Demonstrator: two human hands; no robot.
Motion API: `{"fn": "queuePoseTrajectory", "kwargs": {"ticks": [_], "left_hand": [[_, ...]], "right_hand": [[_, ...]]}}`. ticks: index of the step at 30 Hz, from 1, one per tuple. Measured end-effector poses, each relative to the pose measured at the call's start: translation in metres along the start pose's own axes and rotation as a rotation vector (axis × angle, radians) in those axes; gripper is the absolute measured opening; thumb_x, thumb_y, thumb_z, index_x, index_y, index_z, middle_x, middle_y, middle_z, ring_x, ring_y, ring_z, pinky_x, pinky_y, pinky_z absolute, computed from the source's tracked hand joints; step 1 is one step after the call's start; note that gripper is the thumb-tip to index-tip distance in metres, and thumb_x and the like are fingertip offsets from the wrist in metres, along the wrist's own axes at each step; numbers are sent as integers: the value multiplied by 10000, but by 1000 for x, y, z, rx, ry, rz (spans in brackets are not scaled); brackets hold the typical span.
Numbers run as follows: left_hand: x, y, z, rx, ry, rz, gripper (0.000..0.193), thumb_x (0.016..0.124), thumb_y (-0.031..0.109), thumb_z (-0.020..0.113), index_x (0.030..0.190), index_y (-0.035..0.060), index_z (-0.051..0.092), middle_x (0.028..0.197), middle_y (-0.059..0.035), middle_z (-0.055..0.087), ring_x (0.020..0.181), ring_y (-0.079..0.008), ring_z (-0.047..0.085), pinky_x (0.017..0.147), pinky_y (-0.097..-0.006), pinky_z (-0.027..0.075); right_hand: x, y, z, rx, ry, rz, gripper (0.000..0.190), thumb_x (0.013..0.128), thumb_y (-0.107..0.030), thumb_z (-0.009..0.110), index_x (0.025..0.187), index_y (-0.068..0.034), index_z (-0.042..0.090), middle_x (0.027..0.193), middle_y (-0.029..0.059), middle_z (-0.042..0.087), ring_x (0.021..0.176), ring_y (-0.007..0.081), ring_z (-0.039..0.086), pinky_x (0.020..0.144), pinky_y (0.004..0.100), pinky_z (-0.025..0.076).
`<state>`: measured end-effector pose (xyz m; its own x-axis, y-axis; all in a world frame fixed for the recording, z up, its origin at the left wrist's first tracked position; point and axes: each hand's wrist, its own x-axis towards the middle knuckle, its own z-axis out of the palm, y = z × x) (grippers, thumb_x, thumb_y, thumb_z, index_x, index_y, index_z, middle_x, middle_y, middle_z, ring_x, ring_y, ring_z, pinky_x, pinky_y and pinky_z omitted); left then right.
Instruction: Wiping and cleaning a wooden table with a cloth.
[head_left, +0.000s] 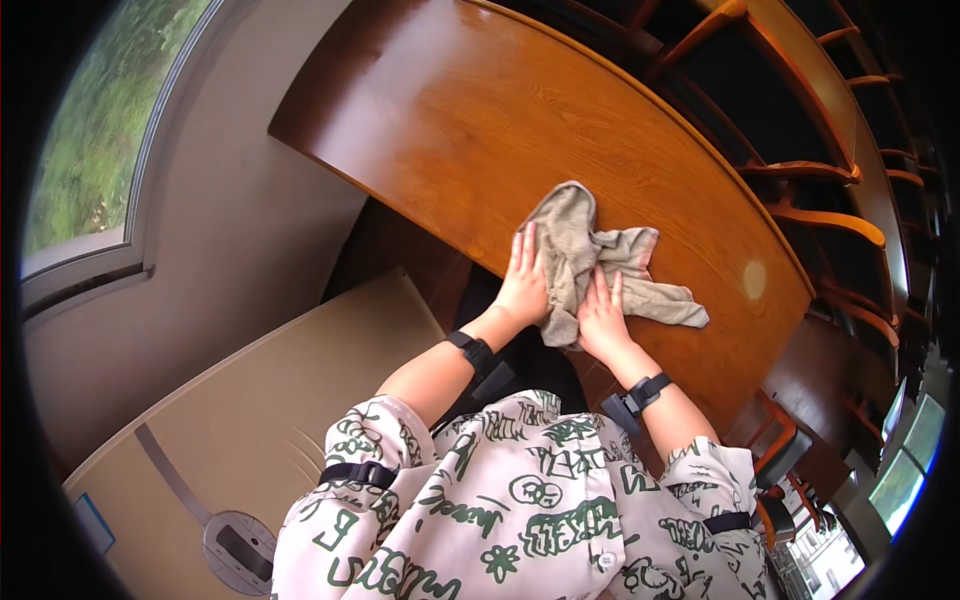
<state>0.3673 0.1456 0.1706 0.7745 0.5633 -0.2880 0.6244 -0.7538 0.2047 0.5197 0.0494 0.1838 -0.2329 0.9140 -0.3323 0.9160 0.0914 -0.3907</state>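
Observation:
A crumpled grey-beige cloth towel with pinkish edging lies bunched on the glossy brown wooden table, near the side closest to me. My left hand rests along the cloth's left side, fingers stretched forward against it. On its near right part lies my right hand, fingers spread a little over the folds. The cloth is gathered between both hands, and its loose ends trail to the right. Both thumbs are mostly hidden. Each wrist wears a black strap with a small dark device.
Wooden chairs with dark backs line the table's far side. A beige appliance with a round control panel stands at my left, below a wall and window. A pale round spot shows on the tabletop at right.

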Motion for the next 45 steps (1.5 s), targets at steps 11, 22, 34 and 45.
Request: {"fn": "queuePoseTrajectory", "kwargs": {"ticks": [11, 22, 34, 45], "left_hand": [[-22, -114, -78, 17, 294, -369, 539, 836, 283, 539, 1304, 37, 435, 1332, -188, 444, 1282, -403, 311, 1083, -508, 218], [-59, -89, -53, -399, 307, -753, 393, 769, 223, 598, 1075, -19, 548, 1021, -228, 592, 878, -404, 579, 733, -445, 486], [-37, -71, -83, 42, -66, -672, 204, 676, 134, 612, 821, -5, 641, 803, -166, 632, 779, -319, 624, 692, -395, 503], [69, 51, -62, 156, -104, 353, 554, 751, 235, 598, 1250, 5, 518, 1356, -201, 430, 740, -268, 588, 588, -360, 484]], "right_hand": [[155, -60, -72, -89, 167, -421, 672, 627, -279, 676, 1211, 22, 529, 1421, 167, 327, 1385, 362, 123, 1050, 675, 43], [145, -44, -80, -71, 209, -677, 817, 552, -500, 718, 1142, 44, 565, 1340, 158, 425, 1365, 335, 195, 1074, 635, 52], [121, -49, -74, -38, 277, -511, 810, 601, -469, 718, 1162, 81, 524, 1323, 192, 421, 1373, 328, 174, 1092, 592, 55], [-60, 55, -62, -30, 192, 5, 766, 676, -453, 722, 1202, 60, 502, 1317, 232, 421, 1291, 388, 309, 1069, 491, 248]]}}
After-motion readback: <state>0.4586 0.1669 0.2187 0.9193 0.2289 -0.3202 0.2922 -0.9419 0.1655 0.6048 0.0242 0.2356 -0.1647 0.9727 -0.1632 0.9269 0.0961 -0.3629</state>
